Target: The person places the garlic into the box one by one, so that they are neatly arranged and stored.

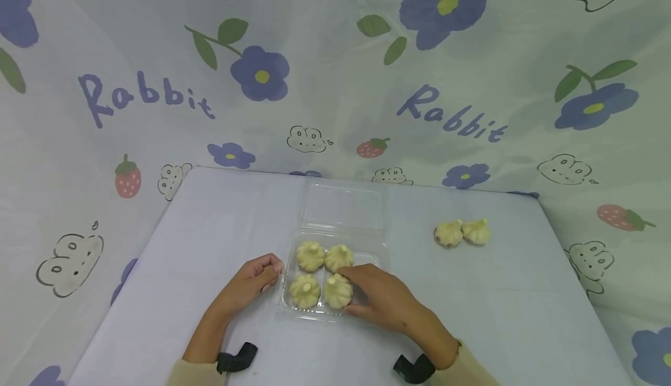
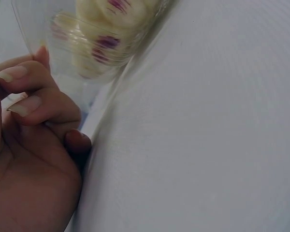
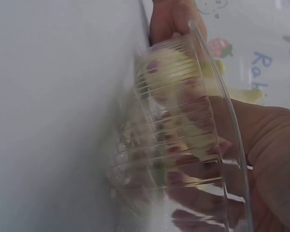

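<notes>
A clear plastic clamshell box (image 1: 369, 249) lies with its lid folded back, holding several pale garlic bulbs (image 1: 310, 256) in rows. My right hand (image 1: 385, 296) reaches in from the right and grips the front right garlic bulb (image 1: 337, 291) between thumb and fingers. Through the ribbed box wall (image 3: 183, 101), the right wrist view shows those fingers inside, blurred. At the box's left edge, my left hand (image 1: 254, 281) pinches the rim with its fingertips, the other fingers curled. Purple-streaked garlic (image 2: 106, 46) shows through the plastic beside it.
Two more garlic bulbs (image 1: 462, 233) sit side by side on the white table (image 1: 498, 316), right of the box. The transparent lid (image 1: 343, 206) lies behind the box. A printed cloth (image 1: 325, 101) hangs around the table. Black bands are on both wrists.
</notes>
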`<state>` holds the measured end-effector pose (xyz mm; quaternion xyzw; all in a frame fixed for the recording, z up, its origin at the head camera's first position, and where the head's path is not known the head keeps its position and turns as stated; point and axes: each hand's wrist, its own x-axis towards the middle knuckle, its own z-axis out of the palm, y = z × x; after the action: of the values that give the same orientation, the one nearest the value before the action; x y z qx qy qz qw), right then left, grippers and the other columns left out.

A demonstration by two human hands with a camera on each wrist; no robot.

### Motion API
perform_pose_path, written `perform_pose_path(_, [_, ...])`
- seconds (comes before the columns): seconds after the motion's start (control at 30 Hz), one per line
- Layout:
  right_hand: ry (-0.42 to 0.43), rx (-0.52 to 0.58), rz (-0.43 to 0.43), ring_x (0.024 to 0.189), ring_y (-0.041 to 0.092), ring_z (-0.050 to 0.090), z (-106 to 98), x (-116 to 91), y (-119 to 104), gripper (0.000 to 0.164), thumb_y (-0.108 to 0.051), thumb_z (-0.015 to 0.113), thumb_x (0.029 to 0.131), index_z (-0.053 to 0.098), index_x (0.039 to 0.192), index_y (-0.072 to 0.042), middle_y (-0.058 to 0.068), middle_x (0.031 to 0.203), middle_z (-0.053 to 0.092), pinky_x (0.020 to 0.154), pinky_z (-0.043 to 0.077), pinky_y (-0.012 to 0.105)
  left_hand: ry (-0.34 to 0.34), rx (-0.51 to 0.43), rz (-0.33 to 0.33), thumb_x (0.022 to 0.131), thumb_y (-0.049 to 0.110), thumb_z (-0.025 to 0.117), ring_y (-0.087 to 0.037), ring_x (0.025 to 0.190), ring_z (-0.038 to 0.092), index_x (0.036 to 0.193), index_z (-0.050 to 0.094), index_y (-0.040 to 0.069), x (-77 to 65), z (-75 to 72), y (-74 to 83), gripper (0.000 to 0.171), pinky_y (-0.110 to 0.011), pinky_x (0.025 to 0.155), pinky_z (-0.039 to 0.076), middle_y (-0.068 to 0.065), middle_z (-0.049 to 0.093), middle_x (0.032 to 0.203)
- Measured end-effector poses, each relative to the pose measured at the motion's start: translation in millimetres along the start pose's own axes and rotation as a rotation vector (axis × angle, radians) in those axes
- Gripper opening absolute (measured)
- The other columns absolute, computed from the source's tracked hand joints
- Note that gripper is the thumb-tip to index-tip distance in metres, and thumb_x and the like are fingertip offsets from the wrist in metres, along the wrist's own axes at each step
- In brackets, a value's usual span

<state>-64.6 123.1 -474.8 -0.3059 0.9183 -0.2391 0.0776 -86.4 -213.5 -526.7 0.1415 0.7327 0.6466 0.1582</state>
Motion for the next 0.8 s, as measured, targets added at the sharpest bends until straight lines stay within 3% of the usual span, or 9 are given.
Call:
perform_pose_path(0.33, [-0.108, -0.010, -0.006, 0.122, 0.016, 0.061, -2, 11, 0, 0.067, -0.033, 0.086, 0.088, 0.059, 0.148, -0.022, -0.008, 0.138, 0.065, 0.094, 0.055, 0.042, 0.001, -0.005, -0.020, 0.111, 0.017, 0.054, -0.005, 0.059, 0.037, 0.102, 0.061, -0.003, -0.1, 1.6, -0.4, 0.023, -0.025, 0.052, 0.032, 0.005, 0.043, 0.067])
perform_pose_path(0.53, [-0.121, 0.000, -0.003, 0.118, 0.014, 0.061, -4, 15, -2, 0.069, -0.031, 0.089, 0.085, 0.061, 0.147, -0.023, -0.010, 0.134, 0.066, 0.090, 0.055, 0.040, 0.004, -0.002, -0.009, 0.111, 0.017, 0.054, -0.005, 0.060, 0.038, 0.102, 0.060, -0.004, -0.8, 1.8, -0.8, 0.024, -0.026, 0.053, 0.032, 0.005, 0.043, 0.068])
perform_pose_path(0.8, [-0.109, -0.044, 0.014, 0.107, 0.011, 0.060, -3, 16, -7, 0.070, -0.032, 0.091, 0.082, 0.062, 0.143, -0.015, -0.005, 0.127, 0.068, 0.084, 0.055, 0.033, 0.011, 0.008, -0.007, 0.111, 0.017, 0.055, -0.005, 0.060, 0.038, 0.102, 0.062, -0.003, -1.0, 0.5, 0.2, 0.023, -0.026, 0.052, 0.033, 0.005, 0.043, 0.067])
